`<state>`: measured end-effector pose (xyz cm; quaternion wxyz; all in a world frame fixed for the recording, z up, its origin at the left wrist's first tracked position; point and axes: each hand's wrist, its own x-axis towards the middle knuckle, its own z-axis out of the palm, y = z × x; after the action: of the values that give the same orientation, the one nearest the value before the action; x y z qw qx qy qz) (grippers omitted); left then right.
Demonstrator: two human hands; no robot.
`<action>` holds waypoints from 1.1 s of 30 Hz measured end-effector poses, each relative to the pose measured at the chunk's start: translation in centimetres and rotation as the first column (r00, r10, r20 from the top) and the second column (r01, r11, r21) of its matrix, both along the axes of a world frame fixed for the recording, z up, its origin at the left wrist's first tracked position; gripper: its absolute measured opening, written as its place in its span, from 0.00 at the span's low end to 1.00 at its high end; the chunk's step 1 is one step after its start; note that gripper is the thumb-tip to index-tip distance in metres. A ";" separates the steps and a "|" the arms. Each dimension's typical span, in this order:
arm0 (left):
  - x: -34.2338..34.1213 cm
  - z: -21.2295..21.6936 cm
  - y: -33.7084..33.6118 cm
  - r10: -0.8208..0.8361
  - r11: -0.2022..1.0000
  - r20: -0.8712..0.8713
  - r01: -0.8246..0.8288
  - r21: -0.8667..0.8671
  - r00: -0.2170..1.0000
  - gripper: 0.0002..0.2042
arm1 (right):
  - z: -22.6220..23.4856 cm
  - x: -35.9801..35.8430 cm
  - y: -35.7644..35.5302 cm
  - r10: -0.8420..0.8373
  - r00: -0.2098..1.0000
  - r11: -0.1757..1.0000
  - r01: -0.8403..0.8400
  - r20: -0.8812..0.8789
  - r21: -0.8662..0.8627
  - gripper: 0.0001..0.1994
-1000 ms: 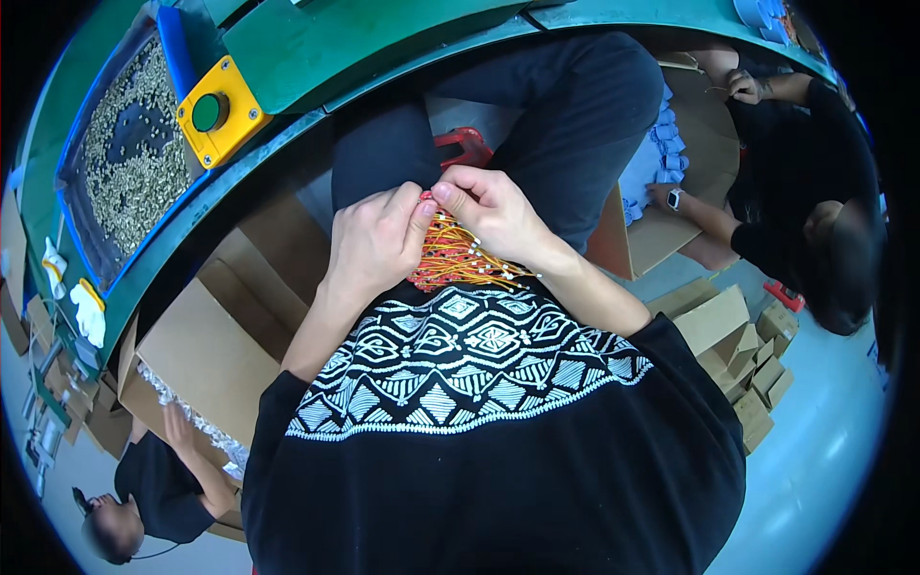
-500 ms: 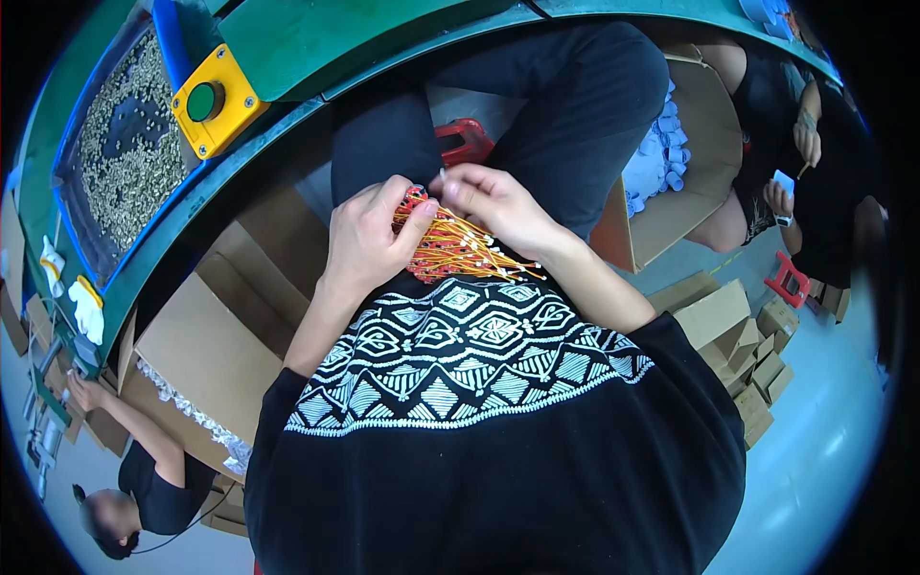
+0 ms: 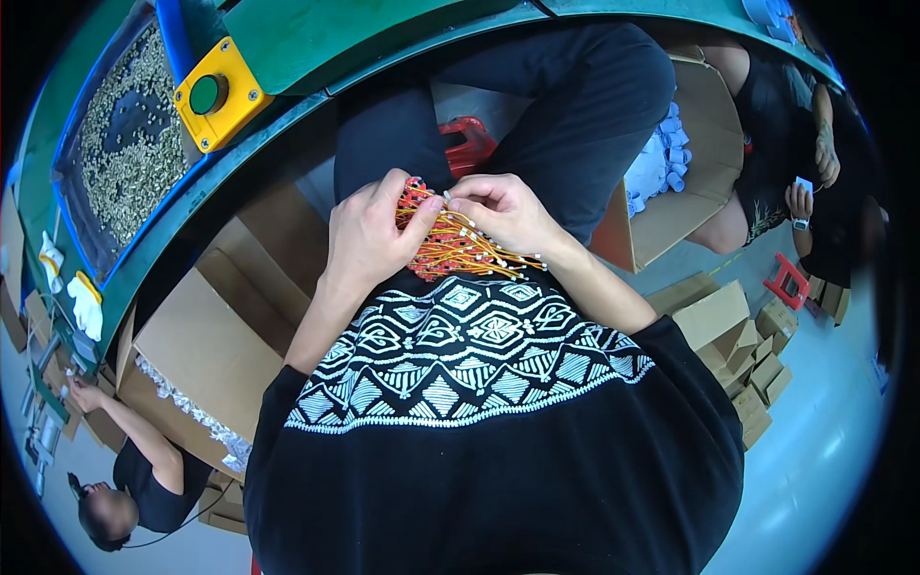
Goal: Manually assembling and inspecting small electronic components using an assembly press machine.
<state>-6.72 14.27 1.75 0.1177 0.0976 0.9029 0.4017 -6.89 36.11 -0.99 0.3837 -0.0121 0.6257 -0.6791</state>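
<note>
Above my lap my left hand [image 3: 369, 230] is closed round the left edge of a red panel [image 3: 414, 196] with black spots, which looks like a circuit board panel. Many thin yellow wires [image 3: 470, 244] with small white connectors at their ends fan out from it to the right. My right hand [image 3: 508, 213] is closed in a pinch at the panel's upper right side, its thumb and forefinger on a small white wire connector [image 3: 447, 195]. The tips of both hands nearly meet there. My left hand and the wires hide part of the panel.
A green workbench [image 3: 345, 43] curves ahead, with a yellow box with a green button [image 3: 207, 95] and a tray of small metal parts [image 3: 134, 144]. Open cartons [image 3: 206, 350] stand at left, and one with blue-grey pieces [image 3: 661, 158] at right. Co-workers are on both sides.
My right hand has shifted slightly and its fingers have curled closer to the panel's edge. The wires lie more spread out. The co-worker at right has moved their hands apart.
</note>
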 end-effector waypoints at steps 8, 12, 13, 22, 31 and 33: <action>-0.2 -0.2 -0.2 0.018 0.998 0.085 -0.023 0.063 0.996 0.16 | -0.5 0.1 -0.3 -0.046 0.982 0.996 0.059 0.182 -0.069 0.11; -0.1 -0.4 -0.3 0.048 0.992 0.168 -0.066 0.106 0.985 0.17 | 0.9 -0.2 -0.7 -0.015 0.999 0.999 0.017 0.031 -0.049 0.12; -0.1 -0.3 -0.2 0.051 0.995 0.149 -0.064 0.082 0.988 0.17 | 0.8 -0.2 -0.6 -0.015 0.999 0.999 0.017 0.031 -0.048 0.12; -1.6 -0.3 -1.2 -0.080 0.976 0.403 -0.010 0.218 0.912 0.20 | 0.0 -1.0 -0.7 -0.010 1.000 1.000 0.010 0.022 -0.003 0.15; -1.4 -0.9 -1.4 -0.054 0.960 0.424 -0.070 0.270 0.904 0.16 | 0.8 -0.9 -0.9 0.013 0.992 0.987 0.007 -0.122 0.161 0.15; -1.1 -1.1 -1.4 0.035 0.991 0.394 -0.084 0.108 0.919 0.19 | 1.8 -0.7 -0.8 0.034 0.974 0.974 0.018 -0.226 0.224 0.15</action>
<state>-7.86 12.85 0.70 0.2769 -0.0049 0.8374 0.4712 -7.62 35.29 0.83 0.3108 -0.0489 0.7383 -0.5966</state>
